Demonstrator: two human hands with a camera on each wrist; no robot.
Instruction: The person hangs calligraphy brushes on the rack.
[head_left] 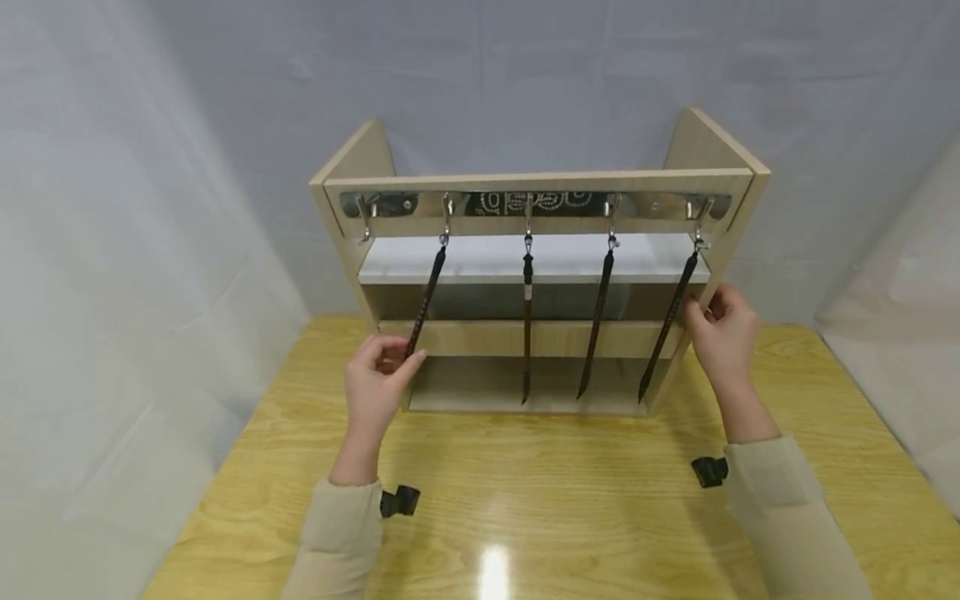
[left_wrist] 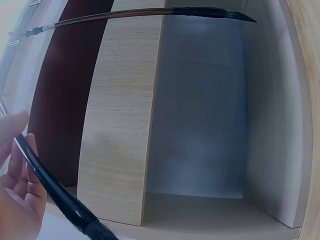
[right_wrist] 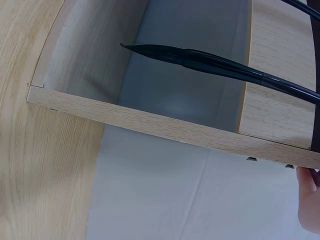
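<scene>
A wooden shelf unit [head_left: 495, 337] stands on the table, with a metal hook rail [head_left: 435, 204] along its top front. Several dark writing brushes hang bristles-down by loops from the hooks. My left hand [head_left: 375, 379] pinches the leftmost brush [head_left: 427, 300] between thumb and fingers, and that brush hangs slanted, its lower part toward the left. Its black lower end and bristles [left_wrist: 100, 230] show in the left wrist view. My right hand [head_left: 723, 337] holds the unit's right side panel [head_left: 716, 275], beside the slanted rightmost brush [head_left: 675, 304]. Some of its fingertips are hidden.
Between them hang a nearly upright middle brush [head_left: 527, 317] and another slanted brush [head_left: 597, 325]. The leftmost hook [head_left: 365, 221] carries no brush. A wood-grain table [head_left: 540, 492] lies under the unit, and pale cloth [head_left: 525, 83] hangs behind.
</scene>
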